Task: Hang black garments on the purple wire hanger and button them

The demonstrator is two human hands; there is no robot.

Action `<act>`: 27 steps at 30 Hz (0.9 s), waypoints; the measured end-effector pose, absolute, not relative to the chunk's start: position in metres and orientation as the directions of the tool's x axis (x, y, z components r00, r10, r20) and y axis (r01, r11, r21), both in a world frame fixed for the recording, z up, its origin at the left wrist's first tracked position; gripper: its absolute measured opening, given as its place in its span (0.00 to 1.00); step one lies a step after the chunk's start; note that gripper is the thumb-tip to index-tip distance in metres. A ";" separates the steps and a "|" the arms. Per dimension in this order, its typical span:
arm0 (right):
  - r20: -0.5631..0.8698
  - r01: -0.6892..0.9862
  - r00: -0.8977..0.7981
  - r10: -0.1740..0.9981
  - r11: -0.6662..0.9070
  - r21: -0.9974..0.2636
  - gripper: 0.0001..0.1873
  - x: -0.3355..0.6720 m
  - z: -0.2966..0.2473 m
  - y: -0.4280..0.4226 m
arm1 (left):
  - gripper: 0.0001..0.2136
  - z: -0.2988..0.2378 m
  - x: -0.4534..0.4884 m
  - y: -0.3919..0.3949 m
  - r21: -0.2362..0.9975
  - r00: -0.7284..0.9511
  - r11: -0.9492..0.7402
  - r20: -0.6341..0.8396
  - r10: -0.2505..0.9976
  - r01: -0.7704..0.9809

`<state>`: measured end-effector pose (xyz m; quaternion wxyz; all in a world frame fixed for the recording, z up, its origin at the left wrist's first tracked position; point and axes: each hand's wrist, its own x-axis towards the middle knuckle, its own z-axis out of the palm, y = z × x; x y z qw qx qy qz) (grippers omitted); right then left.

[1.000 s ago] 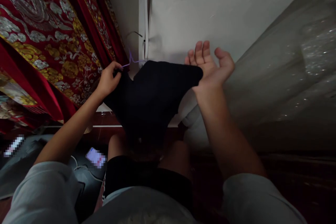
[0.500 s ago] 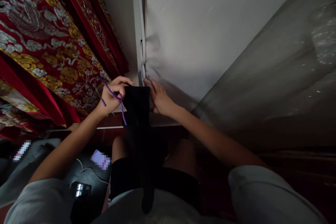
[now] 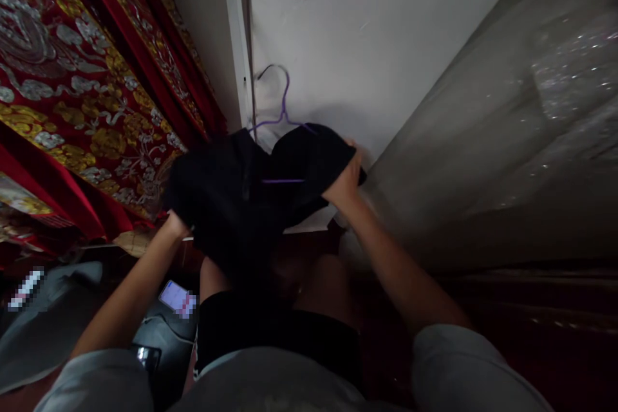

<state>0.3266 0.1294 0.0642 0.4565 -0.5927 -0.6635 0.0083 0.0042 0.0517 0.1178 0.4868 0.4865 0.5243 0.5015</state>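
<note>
Before the white panel (image 3: 347,45): black garment (image 3: 222,187) on purple hanger (image 3: 284,117).
The garment spreads near the panel's lower left corner; the hanger's lower bar shows through its opening, hook uppermost. The right hand (image 3: 348,177) grips the garment's right end; cloth covers the left hand (image 3: 177,224), grip undeterminable. Risk: uneven pulling could slip a shoulder off the hanger's end.

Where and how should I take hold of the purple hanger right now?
Likely best: pinch the purple hanger at its neck, just below the hook, coming from above. Hook and neck stick up bare over the dark garment, which hides the ends of the hanger's shoulders.
</note>
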 end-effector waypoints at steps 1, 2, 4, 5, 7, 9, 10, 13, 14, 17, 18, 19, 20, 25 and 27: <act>0.616 0.803 0.129 0.777 0.283 -0.525 0.24 0.331 0.074 0.126 | 0.32 0.107 0.000 0.048 0.999 -0.082 0.035 -0.037 0.996 -0.028; 0.632 0.825 0.124 0.765 0.275 -0.494 0.27 0.332 0.085 0.122 | 0.34 0.097 -0.002 0.044 0.996 -0.097 0.022 -0.031 0.995 -0.089; 0.640 0.855 0.086 0.763 0.273 -0.441 0.31 0.325 0.109 0.112 | 0.34 0.080 0.000 0.038 0.978 -0.164 -0.035 0.000 0.986 -0.208; 0.635 0.863 0.054 0.771 0.284 -0.418 0.32 0.319 0.120 0.107 | 0.30 0.073 0.004 0.035 0.970 -0.217 -0.067 0.016 0.976 -0.233; 0.616 0.866 -0.029 0.787 0.328 -0.378 0.35 0.309 0.138 0.097 | 0.22 0.064 0.013 0.028 0.972 -0.355 -0.106 0.024 0.934 -0.212; 0.610 0.844 -0.117 0.784 0.402 -0.355 0.41 0.305 0.143 0.088 | 0.17 0.056 0.021 0.019 0.974 -0.494 -0.096 -0.017 0.869 -0.203; 0.609 0.822 -0.164 0.776 0.448 -0.350 0.44 0.305 0.141 0.083 | 0.16 0.053 0.024 0.012 0.970 -0.543 -0.092 -0.047 0.838 -0.226; 0.620 0.756 -0.191 0.761 0.518 -0.402 0.48 0.302 0.112 0.068 | 0.10 0.039 0.029 -0.007 0.927 -0.581 -0.079 -0.162 0.797 -0.367; 0.632 0.743 -0.123 0.765 0.493 -0.453 0.46 0.296 0.096 0.062 | 0.08 0.034 0.030 -0.013 0.913 -0.567 -0.051 -0.207 0.798 -0.405; 0.553 0.617 0.275 0.786 0.297 -0.729 0.38 0.255 0.038 0.047 | 0.07 0.021 0.032 -0.022 0.878 -0.510 0.078 -0.345 0.788 -0.473; 0.444 0.512 0.366 0.818 0.222 -0.830 0.36 0.236 0.017 0.043 | 0.06 0.018 0.034 -0.023 0.865 -0.496 0.116 -0.384 0.779 -0.488; 0.319 0.405 0.386 0.865 0.152 -0.901 0.34 0.219 -0.003 0.040 | 0.06 0.017 0.035 -0.024 0.853 -0.486 0.142 -0.414 0.769 -0.502; 0.197 0.321 0.362 0.911 0.076 -0.944 0.32 0.203 -0.022 0.038 | 0.06 0.017 0.037 -0.024 0.844 -0.478 0.156 -0.431 0.765 -0.512; -0.244 0.185 -0.019 0.969 -0.237 -0.954 0.08 0.191 -0.070 0.031 | 0.11 0.025 0.033 -0.028 0.963 -0.604 -0.008 -0.162 0.780 -0.269; -0.269 0.183 -0.076 0.960 -0.251 -0.950 0.15 0.206 -0.070 0.027 | 0.16 0.019 0.035 -0.037 0.991 -0.737 -0.133 0.085 0.671 -0.007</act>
